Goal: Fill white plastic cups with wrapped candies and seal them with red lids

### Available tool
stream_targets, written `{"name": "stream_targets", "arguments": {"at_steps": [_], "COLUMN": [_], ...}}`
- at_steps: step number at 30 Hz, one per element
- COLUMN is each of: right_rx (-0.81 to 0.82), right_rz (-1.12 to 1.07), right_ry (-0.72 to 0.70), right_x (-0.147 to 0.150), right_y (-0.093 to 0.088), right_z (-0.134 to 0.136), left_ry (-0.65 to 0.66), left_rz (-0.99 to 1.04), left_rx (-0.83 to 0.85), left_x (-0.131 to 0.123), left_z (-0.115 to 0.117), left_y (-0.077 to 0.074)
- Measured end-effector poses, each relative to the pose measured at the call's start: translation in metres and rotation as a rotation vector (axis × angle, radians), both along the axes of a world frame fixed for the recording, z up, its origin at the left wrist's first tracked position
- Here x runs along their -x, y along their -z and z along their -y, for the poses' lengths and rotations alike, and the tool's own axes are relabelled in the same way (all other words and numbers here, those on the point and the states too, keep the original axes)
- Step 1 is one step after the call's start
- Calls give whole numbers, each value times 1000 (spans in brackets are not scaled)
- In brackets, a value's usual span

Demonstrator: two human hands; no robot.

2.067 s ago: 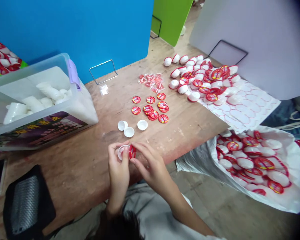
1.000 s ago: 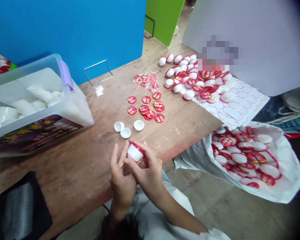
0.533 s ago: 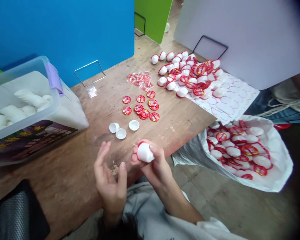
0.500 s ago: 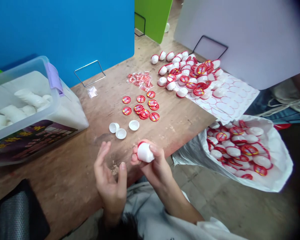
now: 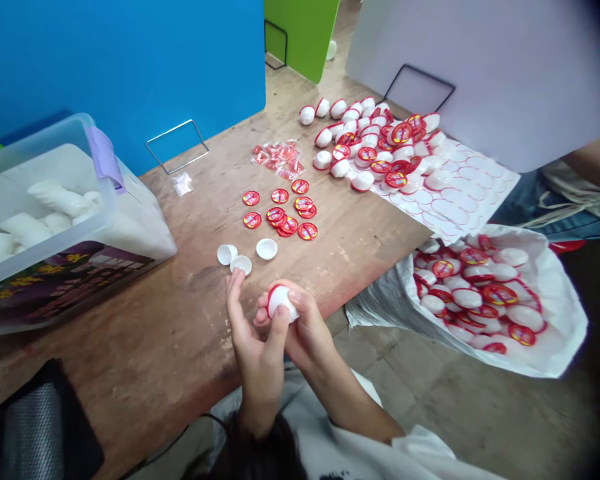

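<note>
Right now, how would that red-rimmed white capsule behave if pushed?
The white plastic capsule would probably roll, its shell being rounded. It is likely light for its size, since the open white cups nearby look thin-walled and hollow. Its glossy surface may also prove slippery.

both forearms reach in from the bottom of the view, and the 2 hands sit close together, nearly touching. the right forearm (image 5: 354, 395) slants up from the lower right into a bent wrist, and the right hand (image 5: 306, 331) cups upward with its fingers curled. the left hand (image 5: 254, 340) stands more upright, its fingers (image 5: 235, 287) stretched up and away, its thumb (image 5: 282, 321) pressed in toward the right palm.
</note>
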State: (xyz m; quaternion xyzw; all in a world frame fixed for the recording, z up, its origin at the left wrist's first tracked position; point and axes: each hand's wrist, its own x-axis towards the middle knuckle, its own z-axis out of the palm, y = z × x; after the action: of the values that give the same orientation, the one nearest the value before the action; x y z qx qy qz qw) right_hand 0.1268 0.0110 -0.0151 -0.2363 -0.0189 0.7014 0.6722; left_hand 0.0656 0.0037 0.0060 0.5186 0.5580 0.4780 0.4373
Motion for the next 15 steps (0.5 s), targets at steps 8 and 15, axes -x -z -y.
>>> {"name": "stream_targets", "arguments": {"at_steps": [8,15], "right_rx": [3,-1], "right_rz": [736,1262], "right_ry": [489,668], "right_x": [-116,-215], "right_y": [55,86], "right_z": [-59,-97], "left_ry": [-135,-175], "left_rz": [-71,-132], "left_rx": [-42,33], "left_x": [50,73], "left_z": [-22,-41], "left_y": [21,42]}}
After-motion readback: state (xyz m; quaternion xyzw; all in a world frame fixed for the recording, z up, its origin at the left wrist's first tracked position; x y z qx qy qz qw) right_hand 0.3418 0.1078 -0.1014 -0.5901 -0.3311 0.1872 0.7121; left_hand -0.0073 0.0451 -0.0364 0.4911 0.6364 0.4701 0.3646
